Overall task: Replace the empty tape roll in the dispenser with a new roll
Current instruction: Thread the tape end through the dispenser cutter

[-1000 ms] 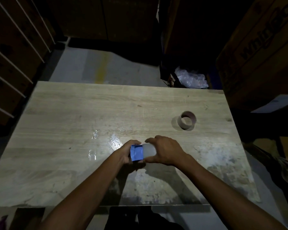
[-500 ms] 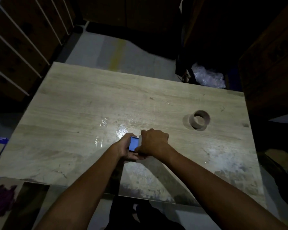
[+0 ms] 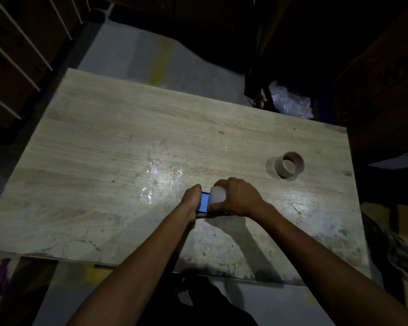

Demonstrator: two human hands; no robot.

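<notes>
A blue tape dispenser [image 3: 205, 201] sits low over the wooden table [image 3: 104, 161], near its front middle. My left hand [image 3: 191, 198] grips the dispenser from the left side. My right hand [image 3: 239, 198] is closed around a whitish new tape roll [image 3: 217, 194] pressed against the dispenser's right side. The dispenser's lower part is hidden by both hands. The empty brown cardboard core [image 3: 289, 165] lies apart on the table, far to the right of my hands.
Strips of clear tape or glare [image 3: 152, 182] mark the table left of my hands. Crumpled clear plastic [image 3: 290, 101] lies past the table's far right edge. Slatted shelving [image 3: 21, 43] stands at the left and dark cardboard boxes [image 3: 382, 78] at the right.
The view has shifted and tilted. The white roll, hidden under my right hand half a second ago, shows again beside the blue dispenser. Both hands stay on the same spot.
</notes>
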